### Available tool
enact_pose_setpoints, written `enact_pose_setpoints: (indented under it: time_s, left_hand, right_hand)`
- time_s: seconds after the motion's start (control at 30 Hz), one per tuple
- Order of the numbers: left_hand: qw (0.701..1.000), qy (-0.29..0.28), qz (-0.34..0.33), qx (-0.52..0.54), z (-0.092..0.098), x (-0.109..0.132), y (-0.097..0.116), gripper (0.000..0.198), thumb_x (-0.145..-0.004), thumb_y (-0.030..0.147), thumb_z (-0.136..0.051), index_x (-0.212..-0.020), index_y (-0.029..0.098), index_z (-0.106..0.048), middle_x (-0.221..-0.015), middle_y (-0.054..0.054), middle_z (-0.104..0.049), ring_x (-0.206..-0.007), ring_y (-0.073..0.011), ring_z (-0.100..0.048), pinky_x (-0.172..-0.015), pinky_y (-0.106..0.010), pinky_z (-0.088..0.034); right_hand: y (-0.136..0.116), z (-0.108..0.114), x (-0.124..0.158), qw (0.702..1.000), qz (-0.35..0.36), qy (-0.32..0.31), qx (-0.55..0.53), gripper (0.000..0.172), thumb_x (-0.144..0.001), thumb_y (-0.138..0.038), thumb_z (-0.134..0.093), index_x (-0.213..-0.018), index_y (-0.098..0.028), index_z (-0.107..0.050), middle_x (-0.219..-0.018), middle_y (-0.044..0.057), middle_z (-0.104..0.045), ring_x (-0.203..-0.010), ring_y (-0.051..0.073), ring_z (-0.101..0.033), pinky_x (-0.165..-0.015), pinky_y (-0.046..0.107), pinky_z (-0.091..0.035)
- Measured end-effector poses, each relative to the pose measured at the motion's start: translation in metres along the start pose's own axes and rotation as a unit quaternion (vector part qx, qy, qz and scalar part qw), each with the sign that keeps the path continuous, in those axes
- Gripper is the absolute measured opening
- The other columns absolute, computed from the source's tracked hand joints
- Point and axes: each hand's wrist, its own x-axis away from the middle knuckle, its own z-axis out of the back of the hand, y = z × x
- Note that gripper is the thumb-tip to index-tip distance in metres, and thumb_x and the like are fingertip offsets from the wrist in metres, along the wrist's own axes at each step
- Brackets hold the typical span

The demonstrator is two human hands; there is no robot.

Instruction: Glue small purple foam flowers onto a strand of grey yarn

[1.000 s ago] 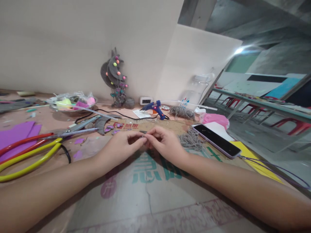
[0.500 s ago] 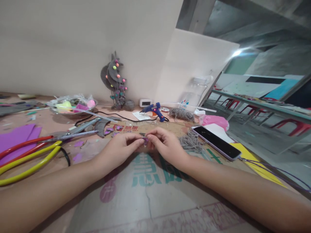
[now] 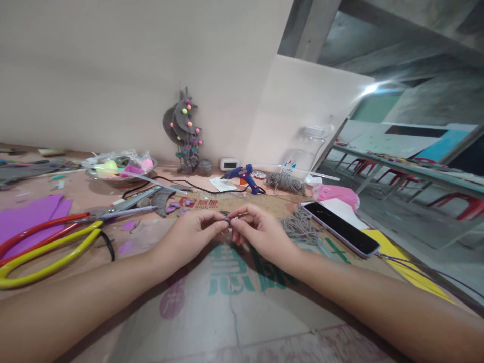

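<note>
My left hand (image 3: 194,233) and my right hand (image 3: 260,232) meet over the cardboard sheet (image 3: 189,322). Between their thumbs and fingertips they pinch one small purple piece (image 3: 228,220), perhaps felt. Fingers cover most of it, so its shape is hard to tell. Just behind my left hand lie several small purple-and-grey cut pieces (image 3: 174,206) and a grey crescent (image 3: 163,200). Grey yarn (image 3: 300,227) rests in a loose heap beside my right hand.
Left are yellow-handled scissors (image 3: 81,247), red-handled scissors (image 3: 45,231), purple sheets (image 3: 34,214) and a bowl (image 3: 94,174). Behind my hands sits a blue glue gun (image 3: 245,176) with its cord. A phone (image 3: 340,229) and water bottle (image 3: 308,151) stand right; a moon ornament (image 3: 185,126) hangs behind.
Less of the purple piece shows between my fingertips now, and my hands have closed in around it. The whole view has shifted slightly, so things appear a little lower and further right.
</note>
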Motion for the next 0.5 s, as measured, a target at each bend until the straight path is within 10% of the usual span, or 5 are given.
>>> enact_pose_setpoints:
  time_s: [0.5]
  left_hand:
    - [0.999,-0.001,-0.021,-0.040,0.0007,0.0026,-0.0001,0.023,-0.085,0.026,-0.047,-0.078,0.018,-0.067,-0.075,0.001,-0.068,-0.071,-0.0138,-0.060,-0.066,-0.022,-0.043]
  right_hand:
    - [0.0033,-0.0018,-0.0002,1.000,-0.001,0.010,0.012,0.014,-0.082,-0.032,-0.054,-0.079,-0.019,-0.050,-0.059,-0.003,-0.057,-0.049,0.008,-0.053,-0.045,0.019,-0.042]
